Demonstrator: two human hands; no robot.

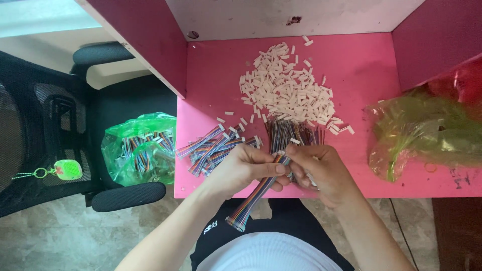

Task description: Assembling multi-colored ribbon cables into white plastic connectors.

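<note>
My left hand (pixel 246 168) pinches a flat multicoloured ribbon cable (pixel 251 199) near its upper end; the cable hangs down past the desk edge toward my lap. My right hand (pixel 321 173) meets it at the cable's tip, fingers closed around that end and a small white piece I can barely see. Just beyond my hands lies a bunch of loose coloured cables (pixel 293 134). A pile of small white plastic connector housings (pixel 287 88) covers the middle of the pink desk (pixel 216 70). Finished-looking cables (pixel 213 148) lie in a heap to the left.
A green plastic bag (pixel 140 148) with more coloured cables rests on a black office chair (pixel 60 130) to my left. A yellow-green plastic bag (pixel 427 133) lies at the desk's right side. Dark red partitions (pixel 150 35) wall in the desk.
</note>
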